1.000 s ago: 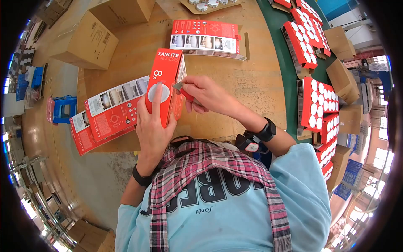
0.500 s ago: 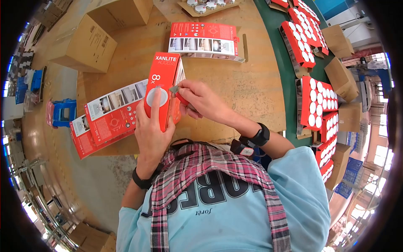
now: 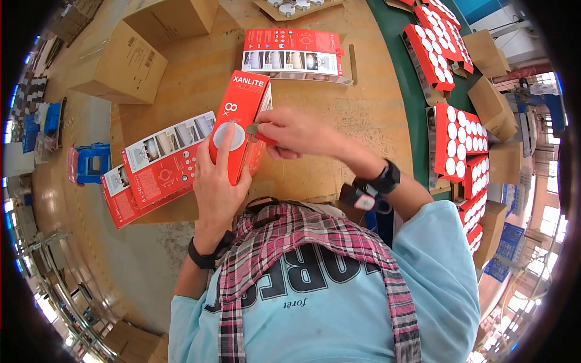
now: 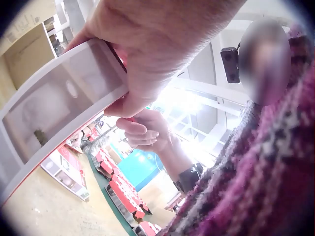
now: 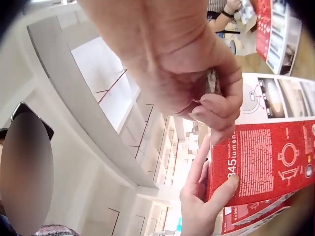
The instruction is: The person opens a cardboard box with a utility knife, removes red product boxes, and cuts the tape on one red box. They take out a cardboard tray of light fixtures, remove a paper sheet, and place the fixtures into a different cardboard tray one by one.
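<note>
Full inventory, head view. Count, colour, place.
XANLITE box: one, red, in left hand
tool: one, red and grey, in right hand
flat boxes: at least two, red and white, table's left
far box: one, red and white, table's far side
tray: one, brown, far edge
carton: at least one, brown, far left
disc-filled boxes: several, red, on green surface
stool: one, blue, floor at left
table: one, brown, centre
wristbands: two, black, wrists
left hand, right hand: two, bare, centre

Factory packing workshop, wooden counter with printed red retail cartons, one marked XANLITE, green-topped counter alongside, lined with red boxes of white discs, brown cardboard boxes, blue plastic crates, bright windows, grey floor.
</note>
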A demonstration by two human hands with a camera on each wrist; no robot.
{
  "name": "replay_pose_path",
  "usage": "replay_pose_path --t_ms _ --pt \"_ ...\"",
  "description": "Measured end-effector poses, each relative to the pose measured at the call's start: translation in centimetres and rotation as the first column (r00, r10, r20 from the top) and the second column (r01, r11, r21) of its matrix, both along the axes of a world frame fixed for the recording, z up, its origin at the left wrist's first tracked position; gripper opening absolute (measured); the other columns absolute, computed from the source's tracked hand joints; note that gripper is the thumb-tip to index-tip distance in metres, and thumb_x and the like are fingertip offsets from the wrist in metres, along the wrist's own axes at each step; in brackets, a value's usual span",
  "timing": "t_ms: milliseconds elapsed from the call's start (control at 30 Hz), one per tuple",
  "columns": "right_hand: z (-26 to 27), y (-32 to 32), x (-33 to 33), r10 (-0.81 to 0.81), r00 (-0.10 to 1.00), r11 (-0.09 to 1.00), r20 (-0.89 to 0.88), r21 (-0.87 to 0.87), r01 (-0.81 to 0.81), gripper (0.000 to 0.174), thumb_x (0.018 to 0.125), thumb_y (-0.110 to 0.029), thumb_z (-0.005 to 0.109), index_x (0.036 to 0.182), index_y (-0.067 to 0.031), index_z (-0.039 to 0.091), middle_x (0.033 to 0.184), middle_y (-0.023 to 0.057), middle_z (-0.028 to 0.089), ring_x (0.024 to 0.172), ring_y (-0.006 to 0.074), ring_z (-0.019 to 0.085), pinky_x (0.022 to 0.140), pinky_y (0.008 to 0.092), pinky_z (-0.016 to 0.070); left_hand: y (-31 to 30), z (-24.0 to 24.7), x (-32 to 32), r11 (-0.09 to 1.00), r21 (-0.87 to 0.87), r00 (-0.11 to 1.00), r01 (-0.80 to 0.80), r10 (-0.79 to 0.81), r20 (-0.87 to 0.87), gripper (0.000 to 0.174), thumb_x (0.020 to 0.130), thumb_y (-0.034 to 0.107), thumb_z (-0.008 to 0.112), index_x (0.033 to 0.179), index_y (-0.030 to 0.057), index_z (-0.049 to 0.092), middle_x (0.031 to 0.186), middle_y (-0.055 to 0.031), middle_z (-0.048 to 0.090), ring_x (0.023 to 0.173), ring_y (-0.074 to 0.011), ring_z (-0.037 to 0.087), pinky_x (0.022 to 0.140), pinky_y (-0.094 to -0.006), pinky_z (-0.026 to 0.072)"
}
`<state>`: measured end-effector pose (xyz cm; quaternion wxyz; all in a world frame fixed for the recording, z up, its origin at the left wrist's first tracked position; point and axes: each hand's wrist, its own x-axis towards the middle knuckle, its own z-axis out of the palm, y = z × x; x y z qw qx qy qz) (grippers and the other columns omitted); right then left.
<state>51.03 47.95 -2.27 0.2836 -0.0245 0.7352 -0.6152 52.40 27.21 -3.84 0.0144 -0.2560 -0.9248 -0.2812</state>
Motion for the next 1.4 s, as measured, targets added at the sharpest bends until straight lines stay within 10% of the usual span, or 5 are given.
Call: replay_pose_path --t_ms 500,600,800,1100,1400 --pt "-1.8 -3.0 3.5 -0.337 0.917 0.941 -0.212 -0.062 0.332 0.021 0.099 -0.017 0.039 0.090 -0.0012 0.049 0.059 0.0051 0.054 0.042 0.0108 0.047 0.041 0.0259 0.0379 -0.4 -0.3 -0.8 0.998 0.027 0.998 0.061 -0.060 -0.033 0.071 0.070 0.007 0.069 0.136 0.0152 0.042 0.122 -0.0175 0.045 0.111 -0.0363 0.050 0.089 -0.0433 0.0460" --pt "-1.9 -4.1 4.0 -0.429 0.903 0.885 -0.017 -0.210 0.416 0.021 0.098 -0.018 0.040 0.092 -0.0006 0.050 0.059 0.0056 0.054 0.042 0.0118 0.048 0.040 0.0264 0.0380 -0.5 -0.2 -1.3 0.995 0.026 0.994 0.093 -0.091 -0.064 0.073 0.070 0.008 0.069 0.136 0.0164 0.042 0.121 -0.0178 0.045 0.110 -0.0363 0.051 0.087 -0.0438 0.0475" --pt "-1.2 0.5 -0.1 -0.004 1.000 0.998 0.031 -0.063 0.006 0.023 0.096 -0.020 0.043 0.096 -0.0001 0.055 0.059 0.0054 0.056 0.041 0.0080 0.044 0.038 0.0231 0.0336 -1.2 0.2 -1.6 0.990 -0.010 0.989 0.143 -0.143 -0.021 0.069 0.071 0.010 0.069 0.135 0.0143 0.044 0.123 -0.0176 0.045 0.112 -0.0363 0.050 0.091 -0.0428 0.0443" --pt "0.4 1.5 -1.4 0.225 0.973 0.965 -0.049 0.146 -0.216 0.025 0.094 -0.021 0.043 0.095 0.0007 0.057 0.061 0.0058 0.058 0.042 0.0068 0.043 0.039 0.0228 0.0335 -1.9 -0.2 -2.0 0.980 -0.019 0.980 0.196 -0.197 -0.018 0.067 0.071 0.012 0.068 0.134 0.0121 0.045 0.126 -0.0182 0.044 0.113 -0.0365 0.049 0.093 -0.0436 0.0426" --pt "-1.0 -1.9 2.7 -0.259 0.959 0.966 -0.118 -0.057 0.254 0.023 0.096 -0.017 0.039 0.095 -0.0010 0.056 0.059 0.0036 0.054 0.043 0.0082 0.044 0.041 0.0235 0.0352 -1.4 -0.4 -2.0 0.978 -0.003 0.977 0.208 -0.208 -0.043 0.068 0.071 0.012 0.069 0.134 0.0156 0.045 0.123 -0.0179 0.045 0.111 -0.0358 0.051 0.088 -0.0435 0.0457"
